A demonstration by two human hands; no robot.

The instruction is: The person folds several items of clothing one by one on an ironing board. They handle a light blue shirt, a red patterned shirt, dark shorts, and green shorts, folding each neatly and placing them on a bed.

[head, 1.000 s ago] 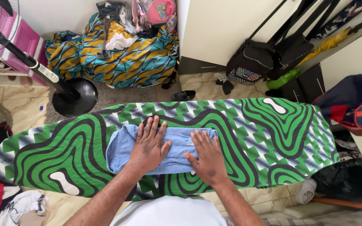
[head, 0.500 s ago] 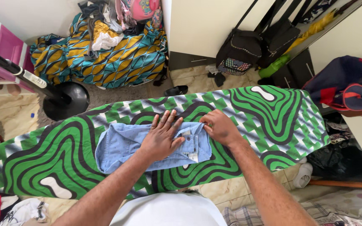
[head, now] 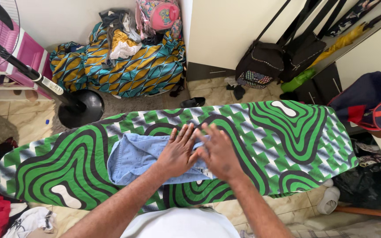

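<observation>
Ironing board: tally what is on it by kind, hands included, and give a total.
Blue folded garment: 1
Hands pressing flat on it, left hand and right hand: 2
Total: 3, all on the board's green patterned cover.

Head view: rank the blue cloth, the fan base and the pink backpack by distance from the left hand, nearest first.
1. Blue cloth, right under the left hand.
2. Fan base, on the floor to its upper left.
3. Pink backpack, by the far wall.
</observation>
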